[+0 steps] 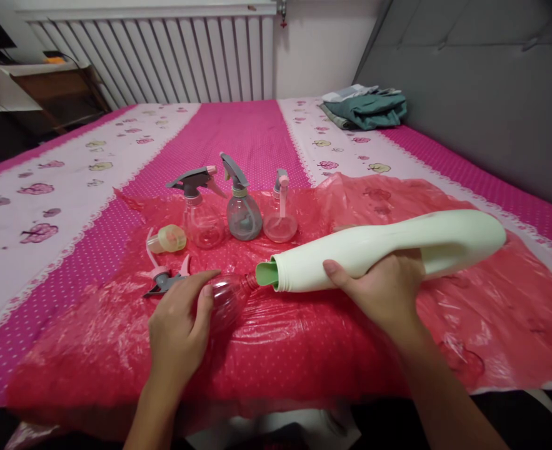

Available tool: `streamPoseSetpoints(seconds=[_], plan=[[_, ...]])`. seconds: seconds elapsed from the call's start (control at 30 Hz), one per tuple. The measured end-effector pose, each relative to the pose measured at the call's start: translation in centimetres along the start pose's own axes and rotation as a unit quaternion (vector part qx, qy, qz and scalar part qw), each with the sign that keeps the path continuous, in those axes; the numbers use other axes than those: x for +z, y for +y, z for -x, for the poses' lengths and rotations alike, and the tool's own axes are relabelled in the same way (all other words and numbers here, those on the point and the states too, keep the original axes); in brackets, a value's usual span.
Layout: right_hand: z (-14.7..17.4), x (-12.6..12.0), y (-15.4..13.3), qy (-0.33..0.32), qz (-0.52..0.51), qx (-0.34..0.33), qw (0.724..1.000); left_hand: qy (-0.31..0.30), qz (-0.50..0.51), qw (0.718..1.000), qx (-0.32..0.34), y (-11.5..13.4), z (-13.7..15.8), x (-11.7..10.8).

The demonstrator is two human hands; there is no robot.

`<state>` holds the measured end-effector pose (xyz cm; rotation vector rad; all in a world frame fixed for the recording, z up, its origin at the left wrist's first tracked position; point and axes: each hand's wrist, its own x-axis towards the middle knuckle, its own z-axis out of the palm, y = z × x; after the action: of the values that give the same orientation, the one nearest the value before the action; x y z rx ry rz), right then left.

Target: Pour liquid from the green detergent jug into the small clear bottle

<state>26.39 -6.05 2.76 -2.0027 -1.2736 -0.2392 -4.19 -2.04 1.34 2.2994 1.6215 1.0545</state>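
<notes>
Our R hand grips a pale-green plastic jug, spout facing L. L hand clasps clear round plastic bottle, neck twd spout.

a white radiator lines the wall; folded cloths (mostly green) lie near a grey padded panel.

White radiator below pale wall, gray headboard.
</notes>
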Motion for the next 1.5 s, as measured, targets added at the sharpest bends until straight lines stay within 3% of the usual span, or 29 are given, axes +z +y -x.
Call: streamPoseSetpoints(seconds=[0.53,1.5], plan=[[-0.11,-0.13,-0.26,-0.014,0.014,0.020,1.000,0.002,-0.003,1.000,0.001,-0.24,0.05,0.18],[0.03,0.20,0.11,0.009,0.013,-0.011,1.000,0.009,-0.008,1.000,0.008,-0.17,-0.02,0.13]])
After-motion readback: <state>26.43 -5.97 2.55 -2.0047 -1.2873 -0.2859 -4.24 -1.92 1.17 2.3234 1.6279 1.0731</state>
